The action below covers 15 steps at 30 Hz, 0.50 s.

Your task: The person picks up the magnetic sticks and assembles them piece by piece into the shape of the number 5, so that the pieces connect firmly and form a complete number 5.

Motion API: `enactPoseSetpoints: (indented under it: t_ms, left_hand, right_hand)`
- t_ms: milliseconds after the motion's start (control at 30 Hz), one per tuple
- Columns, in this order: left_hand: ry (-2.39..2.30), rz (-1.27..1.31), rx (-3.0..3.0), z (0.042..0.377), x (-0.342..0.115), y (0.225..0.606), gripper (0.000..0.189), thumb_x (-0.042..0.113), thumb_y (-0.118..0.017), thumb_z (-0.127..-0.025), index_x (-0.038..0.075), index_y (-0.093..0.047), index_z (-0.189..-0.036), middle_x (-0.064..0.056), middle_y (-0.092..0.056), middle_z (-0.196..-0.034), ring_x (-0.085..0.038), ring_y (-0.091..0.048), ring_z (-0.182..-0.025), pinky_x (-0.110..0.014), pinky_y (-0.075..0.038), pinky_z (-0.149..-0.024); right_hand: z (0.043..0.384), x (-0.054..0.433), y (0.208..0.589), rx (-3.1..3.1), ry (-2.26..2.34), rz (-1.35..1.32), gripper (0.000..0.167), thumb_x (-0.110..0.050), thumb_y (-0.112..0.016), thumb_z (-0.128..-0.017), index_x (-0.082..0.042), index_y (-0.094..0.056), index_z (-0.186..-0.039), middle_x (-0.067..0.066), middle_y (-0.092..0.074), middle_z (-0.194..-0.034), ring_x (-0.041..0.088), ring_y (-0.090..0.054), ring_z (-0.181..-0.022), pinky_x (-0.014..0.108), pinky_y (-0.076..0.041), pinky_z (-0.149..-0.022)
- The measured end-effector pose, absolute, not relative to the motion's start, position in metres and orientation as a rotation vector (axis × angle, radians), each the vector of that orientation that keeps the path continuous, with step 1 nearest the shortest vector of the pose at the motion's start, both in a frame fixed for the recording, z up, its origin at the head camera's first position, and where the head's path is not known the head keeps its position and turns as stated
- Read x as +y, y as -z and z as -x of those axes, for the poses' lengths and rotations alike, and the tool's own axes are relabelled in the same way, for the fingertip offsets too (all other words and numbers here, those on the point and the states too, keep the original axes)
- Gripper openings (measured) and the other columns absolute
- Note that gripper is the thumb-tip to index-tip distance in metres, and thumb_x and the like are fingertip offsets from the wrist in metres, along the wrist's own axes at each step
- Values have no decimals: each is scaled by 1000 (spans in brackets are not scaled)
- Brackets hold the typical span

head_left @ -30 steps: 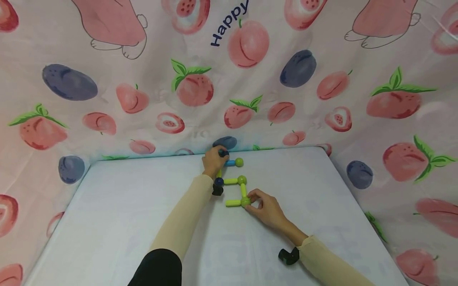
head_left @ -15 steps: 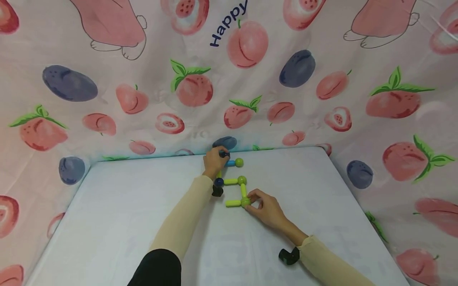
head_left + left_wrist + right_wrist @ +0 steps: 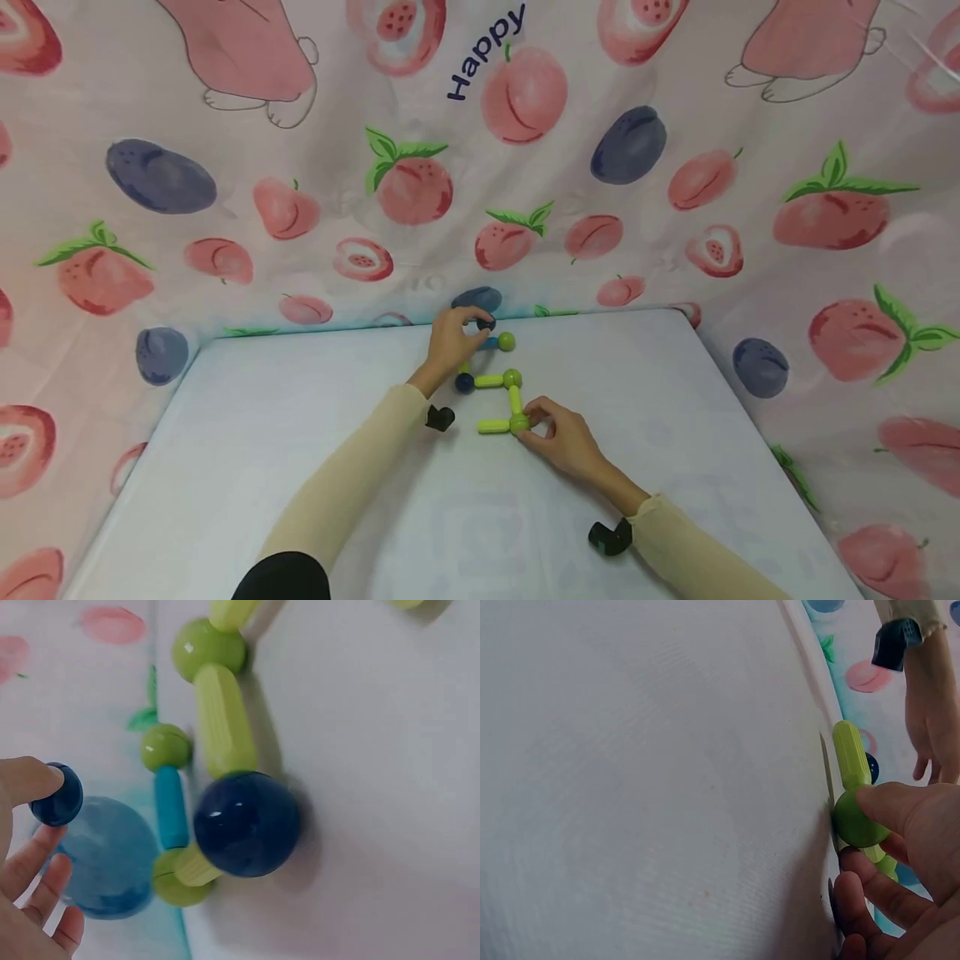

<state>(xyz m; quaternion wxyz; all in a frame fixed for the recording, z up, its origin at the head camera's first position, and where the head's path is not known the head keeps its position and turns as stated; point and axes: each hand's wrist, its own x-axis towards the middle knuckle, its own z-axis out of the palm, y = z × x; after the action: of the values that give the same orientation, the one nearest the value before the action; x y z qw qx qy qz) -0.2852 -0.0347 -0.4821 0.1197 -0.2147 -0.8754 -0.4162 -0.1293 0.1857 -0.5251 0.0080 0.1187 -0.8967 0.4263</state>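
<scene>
My left hand (image 3: 453,340) pinches a loose dark blue ball (image 3: 58,795) between thumb and forefinger, its other fingers loosely bent. The ball is beyond the far end of a zigzag chain of balls and rods. In that chain, a blue rod (image 3: 171,806) links two green balls, and a yellow-green rod runs to a larger-looking dark blue ball (image 3: 247,823). Another yellow-green rod (image 3: 225,720) leads to a green ball (image 3: 512,378). At the near corner, my right hand (image 3: 567,446) pinches a green ball (image 3: 857,817). From this ball a yellow-green rod (image 3: 493,427) points left.
The chain lies on a white-covered table (image 3: 300,467), close to its far edge. Behind the table hangs a fruit-printed cloth (image 3: 420,242). Black wrist cameras hang near both cuffs, the left one (image 3: 440,417) close to the chain.
My left hand has shifted slightly right with the pinched dark blue ball, and its forearm has swung left, showing more of the chain's dark blue ball. My right hand keeps its hold.
</scene>
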Motion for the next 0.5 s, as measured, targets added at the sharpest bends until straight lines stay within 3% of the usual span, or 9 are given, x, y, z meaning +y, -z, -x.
enactPoseSetpoints:
  t_ms: [100,333,500]
  left_hand:
    - [1231,706,-2509,274,-42,474,13,11,-80,-90,13,-80,-103,-5,-76,-104,-29,-60,-94,-47,-48,-86]
    - [1262,790,-2425,251,-64,463,18,7,-81,-88,12,-80,-105,-3,-76,-104,-30,-64,-92,-45,-50,-83]
    - [1265,786,-2432,236,-82,461,25,8,-83,-86,12,-78,-110,-5,-76,-108,-30,-67,-91,-52,-54,-78]
  right_hand:
    - [128,186,525,-2806,-1324,-366,31,-20,-84,-87,-19,-67,-113,-3,-72,-98,8,-51,-62,24,-42,-57]
    - [129,187,527,-2826,-1310,-334,32,-21,-84,-87,-22,-67,-114,-5,-71,-98,11,-52,-63,24,-42,-57]
    - [129,185,526,-2825,-1331,-323,32,-20,-85,-87,-22,-67,-113,-6,-71,-97,11,-52,-64,24,-41,-58]
